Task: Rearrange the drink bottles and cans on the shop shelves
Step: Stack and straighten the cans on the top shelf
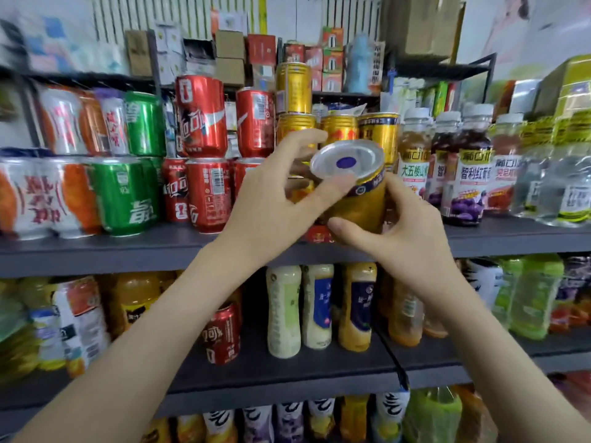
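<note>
Between both hands, just before the drinks shelf (128, 247), a gold can (361, 206) is held tilted, its long axis leaning so the silver end faces up and toward the camera. The left hand (271, 199) pinches that end, thumb on the rim; the right hand (412, 231) curls round the lower body. The stacked gold cans (339, 127) stand just behind, so placing it likely means righting it first.
</note>
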A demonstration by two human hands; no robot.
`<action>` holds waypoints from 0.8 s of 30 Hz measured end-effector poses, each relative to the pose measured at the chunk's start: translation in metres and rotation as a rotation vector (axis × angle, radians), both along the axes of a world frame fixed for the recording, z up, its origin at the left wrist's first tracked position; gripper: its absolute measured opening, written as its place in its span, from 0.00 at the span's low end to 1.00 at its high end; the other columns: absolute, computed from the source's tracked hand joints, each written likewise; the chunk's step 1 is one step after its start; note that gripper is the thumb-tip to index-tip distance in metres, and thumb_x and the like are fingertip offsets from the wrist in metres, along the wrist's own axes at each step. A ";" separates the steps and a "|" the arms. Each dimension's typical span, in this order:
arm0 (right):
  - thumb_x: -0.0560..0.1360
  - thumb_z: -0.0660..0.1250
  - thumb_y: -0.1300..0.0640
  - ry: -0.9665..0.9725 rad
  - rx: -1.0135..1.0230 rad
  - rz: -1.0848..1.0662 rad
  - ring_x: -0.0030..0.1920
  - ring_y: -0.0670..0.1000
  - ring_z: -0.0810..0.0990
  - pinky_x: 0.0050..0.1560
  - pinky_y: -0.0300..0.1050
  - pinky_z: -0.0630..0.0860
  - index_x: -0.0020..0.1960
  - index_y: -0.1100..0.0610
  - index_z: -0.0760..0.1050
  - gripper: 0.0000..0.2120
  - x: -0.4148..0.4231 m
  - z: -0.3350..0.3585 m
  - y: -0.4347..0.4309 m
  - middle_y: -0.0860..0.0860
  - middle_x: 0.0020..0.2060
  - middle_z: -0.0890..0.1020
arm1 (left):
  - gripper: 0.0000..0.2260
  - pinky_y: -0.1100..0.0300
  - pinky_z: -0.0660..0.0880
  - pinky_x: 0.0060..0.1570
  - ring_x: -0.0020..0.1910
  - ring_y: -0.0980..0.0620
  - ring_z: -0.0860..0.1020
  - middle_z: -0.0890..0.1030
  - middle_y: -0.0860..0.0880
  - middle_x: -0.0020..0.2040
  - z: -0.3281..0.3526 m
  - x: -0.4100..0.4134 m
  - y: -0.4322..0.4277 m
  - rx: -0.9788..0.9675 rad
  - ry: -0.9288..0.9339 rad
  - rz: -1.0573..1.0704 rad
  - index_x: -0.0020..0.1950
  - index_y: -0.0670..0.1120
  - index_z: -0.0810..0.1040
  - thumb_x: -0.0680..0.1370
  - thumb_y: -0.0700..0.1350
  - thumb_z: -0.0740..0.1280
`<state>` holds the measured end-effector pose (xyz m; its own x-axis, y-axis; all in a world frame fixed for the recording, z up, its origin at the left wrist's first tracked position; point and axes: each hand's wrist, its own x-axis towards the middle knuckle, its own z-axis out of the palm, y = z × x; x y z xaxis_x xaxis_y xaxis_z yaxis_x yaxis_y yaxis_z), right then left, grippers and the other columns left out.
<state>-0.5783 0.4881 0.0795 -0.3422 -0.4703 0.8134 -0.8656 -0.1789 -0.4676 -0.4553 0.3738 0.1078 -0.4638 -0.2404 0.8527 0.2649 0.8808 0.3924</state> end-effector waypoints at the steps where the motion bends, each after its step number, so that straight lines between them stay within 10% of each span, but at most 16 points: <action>1: 0.64 0.74 0.41 -0.053 -0.037 0.025 0.50 0.37 0.78 0.49 0.29 0.73 0.57 0.47 0.73 0.25 0.000 0.007 0.000 0.39 0.48 0.81 | 0.19 0.75 0.72 0.47 0.52 0.68 0.75 0.77 0.60 0.53 0.006 0.002 -0.005 -0.002 0.018 0.005 0.64 0.50 0.72 0.76 0.56 0.65; 9: 0.70 0.71 0.46 -0.335 -0.109 0.252 0.45 0.44 0.84 0.40 0.32 0.78 0.57 0.53 0.76 0.19 -0.016 0.103 -0.018 0.46 0.46 0.85 | 0.15 0.72 0.71 0.46 0.43 0.65 0.74 0.75 0.53 0.58 0.066 -0.009 -0.060 -0.050 -0.026 0.333 0.64 0.53 0.73 0.78 0.47 0.66; 14: 0.70 0.72 0.45 -0.430 -0.057 0.167 0.46 0.49 0.84 0.47 0.43 0.78 0.57 0.56 0.76 0.21 -0.039 0.145 -0.049 0.50 0.48 0.84 | 0.19 0.57 0.70 0.59 0.59 0.50 0.74 0.73 0.47 0.63 0.081 -0.037 -0.080 -0.023 -0.153 0.409 0.66 0.49 0.72 0.77 0.51 0.66; 24: 0.66 0.76 0.45 -0.325 -0.002 -0.077 0.48 0.51 0.82 0.54 0.51 0.79 0.50 0.56 0.78 0.20 -0.073 0.150 -0.099 0.51 0.46 0.83 | 0.23 0.60 0.66 0.46 0.51 0.55 0.67 0.73 0.50 0.55 0.077 -0.063 -0.090 0.027 -0.304 0.411 0.67 0.46 0.67 0.77 0.55 0.65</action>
<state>-0.6513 0.3894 0.2299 -0.6187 -0.4316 0.6564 -0.6822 -0.1193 -0.7214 -0.5185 0.2841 0.1844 -0.5523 -0.4748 0.6852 -0.2304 0.8769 0.4219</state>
